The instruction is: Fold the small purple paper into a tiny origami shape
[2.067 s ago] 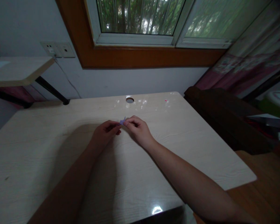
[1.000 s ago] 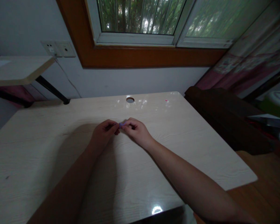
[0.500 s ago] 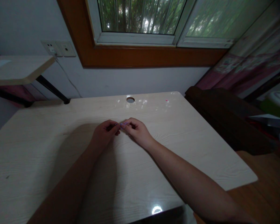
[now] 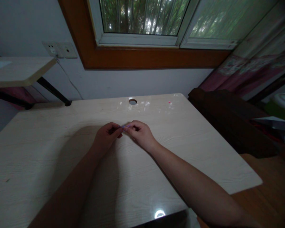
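My left hand (image 4: 106, 135) and my right hand (image 4: 140, 133) meet fingertip to fingertip over the middle of a pale wooden desk (image 4: 61, 177). Both pinch a tiny purple piece of folded paper (image 4: 123, 126) between thumbs and forefingers. Only a sliver of the purple shows between the fingers; its shape is mostly hidden. Both hands rest low, close to the desk surface.
A round cable hole (image 4: 132, 101) sits near the desk's far edge, under a window with a brown frame (image 4: 142, 58). A small side shelf (image 4: 16, 71) stands at the left. A dark chair or sofa (image 4: 230, 120) borders the desk's right side. Wall sockets (image 4: 59, 49) are upper left.
The purple paper stood up visibly between the fingertips earlier; now it is pressed down and almost covered. The hands have barely shifted.
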Tool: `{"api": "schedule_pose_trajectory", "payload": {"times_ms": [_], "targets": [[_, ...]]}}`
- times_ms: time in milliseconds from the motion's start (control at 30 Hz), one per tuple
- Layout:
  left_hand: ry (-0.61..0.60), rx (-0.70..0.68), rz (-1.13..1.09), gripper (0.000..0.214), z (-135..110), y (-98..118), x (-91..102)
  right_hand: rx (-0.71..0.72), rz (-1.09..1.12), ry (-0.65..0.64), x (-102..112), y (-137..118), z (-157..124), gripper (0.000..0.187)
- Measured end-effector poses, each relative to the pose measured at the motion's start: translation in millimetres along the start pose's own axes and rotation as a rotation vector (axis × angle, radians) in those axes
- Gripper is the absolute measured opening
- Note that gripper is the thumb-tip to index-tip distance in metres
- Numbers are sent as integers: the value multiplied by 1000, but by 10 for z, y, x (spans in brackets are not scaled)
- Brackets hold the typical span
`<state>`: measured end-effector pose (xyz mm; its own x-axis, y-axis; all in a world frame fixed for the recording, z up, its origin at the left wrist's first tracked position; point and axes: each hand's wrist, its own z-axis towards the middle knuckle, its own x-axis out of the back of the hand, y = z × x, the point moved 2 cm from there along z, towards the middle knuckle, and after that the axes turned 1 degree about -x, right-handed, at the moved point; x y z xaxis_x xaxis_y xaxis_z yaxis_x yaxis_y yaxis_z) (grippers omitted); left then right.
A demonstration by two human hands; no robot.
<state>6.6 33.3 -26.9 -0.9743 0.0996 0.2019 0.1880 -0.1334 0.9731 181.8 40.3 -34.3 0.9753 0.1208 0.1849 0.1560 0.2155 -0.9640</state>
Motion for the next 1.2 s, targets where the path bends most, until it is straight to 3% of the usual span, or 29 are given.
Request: {"api": "schedule_pose_trajectory", "payload": {"times_ms": [233,467,900,1200], "targets": [[31,14,59,20,-4,27,5,70,-83,15,6,-32,-11,21],[-7,-102,68,21,33,-2,-6,30,40,65,14,7,11,23],[-63,-3,116,21,10,-54,14,43,-38,5,9,-25,16,21],[7,3,24,18,4,0,10,0,-7,62,-10,44,9,22]]}}
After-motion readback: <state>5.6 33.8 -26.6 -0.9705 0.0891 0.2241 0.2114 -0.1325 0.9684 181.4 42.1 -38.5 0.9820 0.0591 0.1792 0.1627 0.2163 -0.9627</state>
